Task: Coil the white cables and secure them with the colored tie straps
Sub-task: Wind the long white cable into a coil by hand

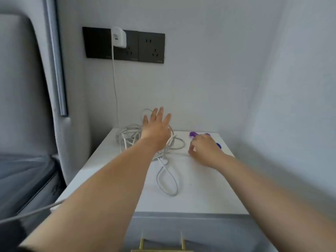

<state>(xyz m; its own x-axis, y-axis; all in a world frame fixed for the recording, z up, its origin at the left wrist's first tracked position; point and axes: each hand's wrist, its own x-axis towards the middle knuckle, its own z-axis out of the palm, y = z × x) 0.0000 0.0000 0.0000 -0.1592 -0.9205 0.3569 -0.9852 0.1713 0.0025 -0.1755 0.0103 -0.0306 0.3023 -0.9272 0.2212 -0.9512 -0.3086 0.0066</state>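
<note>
A loose tangle of white cables (130,136) lies at the back of the white nightstand (200,188), with one loop (167,180) trailing toward the front. My left hand (157,128) is stretched out above the tangle, fingers straight and spread, holding nothing. My right hand (204,149) rests on the tabletop to the right with curled fingers, its fingertips at a cable end; whether it pinches it is unclear. Purple tie straps (193,134) and a blue one (218,145) peek out behind that hand.
A white charger (119,37) is plugged into the black wall sockets (151,48); its cable (115,84) hangs down to the nightstand. A grey padded headboard (21,79) and bed stand at left. The nightstand drawer has a gold handle (161,244).
</note>
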